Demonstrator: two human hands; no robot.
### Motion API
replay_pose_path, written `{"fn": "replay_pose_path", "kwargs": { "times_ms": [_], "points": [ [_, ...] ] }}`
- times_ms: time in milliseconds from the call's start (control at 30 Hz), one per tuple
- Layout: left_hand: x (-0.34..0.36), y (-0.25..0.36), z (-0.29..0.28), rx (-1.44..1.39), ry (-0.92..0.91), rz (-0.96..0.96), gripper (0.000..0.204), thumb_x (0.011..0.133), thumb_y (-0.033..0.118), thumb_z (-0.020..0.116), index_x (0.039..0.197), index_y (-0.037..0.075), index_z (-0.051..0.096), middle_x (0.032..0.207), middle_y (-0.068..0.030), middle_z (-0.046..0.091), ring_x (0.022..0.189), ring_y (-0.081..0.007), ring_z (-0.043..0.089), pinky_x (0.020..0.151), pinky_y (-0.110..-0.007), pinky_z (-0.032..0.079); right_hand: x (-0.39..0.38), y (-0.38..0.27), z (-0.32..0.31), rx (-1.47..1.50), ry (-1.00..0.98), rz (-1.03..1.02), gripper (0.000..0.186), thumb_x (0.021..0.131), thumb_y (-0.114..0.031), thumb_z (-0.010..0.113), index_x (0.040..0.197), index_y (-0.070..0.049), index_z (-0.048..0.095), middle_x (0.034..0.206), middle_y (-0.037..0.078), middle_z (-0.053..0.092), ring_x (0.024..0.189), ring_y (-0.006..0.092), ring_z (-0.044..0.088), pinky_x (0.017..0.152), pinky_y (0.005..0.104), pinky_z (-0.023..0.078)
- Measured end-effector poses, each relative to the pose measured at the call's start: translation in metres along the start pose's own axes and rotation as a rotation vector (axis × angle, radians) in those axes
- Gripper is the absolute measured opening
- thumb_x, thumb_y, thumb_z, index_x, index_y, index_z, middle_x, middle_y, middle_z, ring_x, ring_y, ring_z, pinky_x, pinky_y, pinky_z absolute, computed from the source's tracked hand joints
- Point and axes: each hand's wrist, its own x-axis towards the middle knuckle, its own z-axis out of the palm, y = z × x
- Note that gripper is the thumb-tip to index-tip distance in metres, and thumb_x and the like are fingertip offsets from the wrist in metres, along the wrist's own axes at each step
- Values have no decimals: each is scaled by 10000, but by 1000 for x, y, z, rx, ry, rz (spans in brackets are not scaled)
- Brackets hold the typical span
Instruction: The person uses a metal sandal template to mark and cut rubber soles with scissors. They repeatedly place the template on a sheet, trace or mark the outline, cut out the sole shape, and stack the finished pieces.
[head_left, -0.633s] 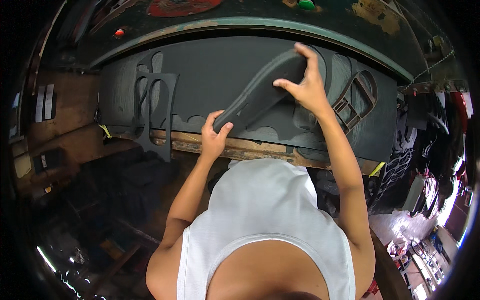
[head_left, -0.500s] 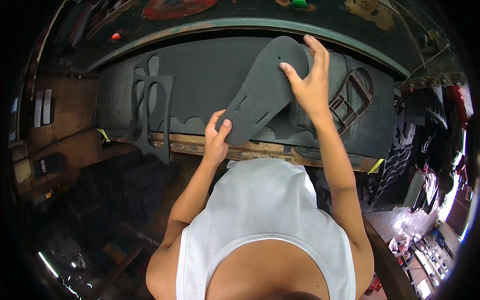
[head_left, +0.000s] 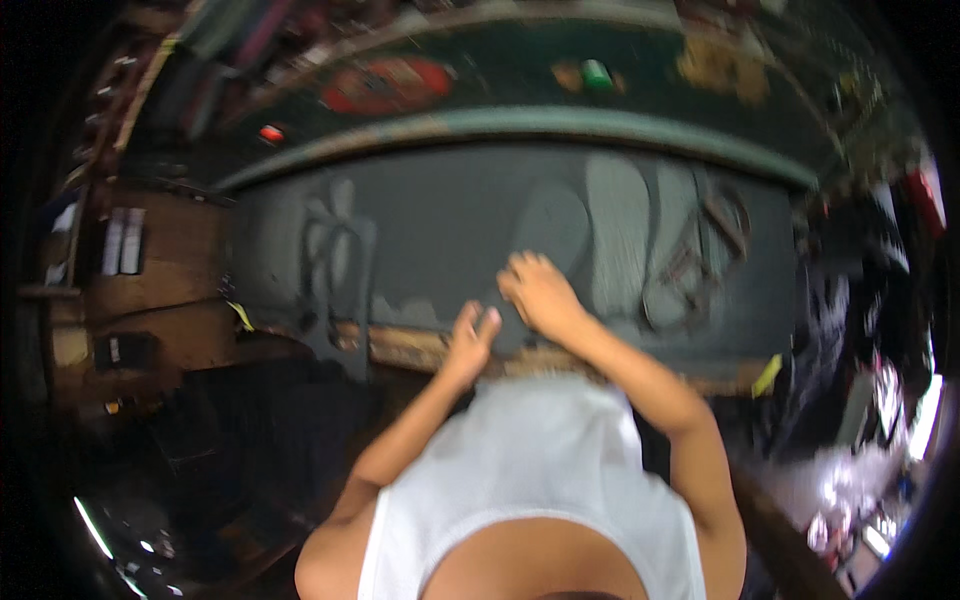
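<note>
A dark grey flip-flop sole (head_left: 553, 225) lies on the dark sheet (head_left: 440, 215) on the bench, its far rounded end showing. My right hand (head_left: 540, 290) is over the near part of that sole, fingers fairly straight and slightly apart, palm down. My left hand (head_left: 470, 342) hovers at the sheet's front edge beside the sole's near end, thumb and fingers apart with nothing between them. Motion blurs both hands, and the right hand hides the near part of the sole. Right of the sole is a pale sole-shaped patch (head_left: 617, 235).
A brown strip-metal cutting die (head_left: 715, 235) shaped like a sole rests at the sheet's right. On the left lies an offcut (head_left: 365, 290) with sole-shaped holes, hanging over the wooden front edge. A raised green ledge (head_left: 520, 122) runs along the back.
The sole, held up between both hands before, is now down on the sheet. My right hand has come down and left to its near part; the left has let go. The view has shifted.
</note>
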Motion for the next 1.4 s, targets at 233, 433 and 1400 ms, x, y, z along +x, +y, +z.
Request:
{"fn": "replay_pose_path", "kwargs": {
  "times_ms": [233, 433, 1400],
  "points": [
    [5, -8, 2, -158, -107, 178, 446, 1054, 340, 631, 1307, -10, 519, 1177, -107, 652, 1057, -162, 604, 930, -315, 499, 17, 12, -13, 896, 286, 246, 82, 1012, -155, 604, 1015, -73, 598, 910, 79, 567, 900, 247, 585, 925, 413, 480],
    [-17, 6, 3, -501, -127, -212, 746, 1028, 500, 621, 1551, 38, 355, 1474, -154, 519, 1344, -261, 502, 1078, -444, 443, -9, 8, -61, 1345, 415, 501, 179, 1070, -231, 607, 1101, -83, 513, 959, 23, 528, 930, 131, 551, 933, 386, 522],
    [-3, -97, -164, 998, 46, 544, 372, 999, 406, 595, 1059, 39, 598, 1074, -159, 568, 1076, -349, 531, 985, -482, 400, 5, -5, -69, 643, 21, 659, 695, 1012, -102, 664, 1586, 59, 307, 1487, 266, 525, 1324, 262, 566, 1117, 340, 422]
  ]
}}
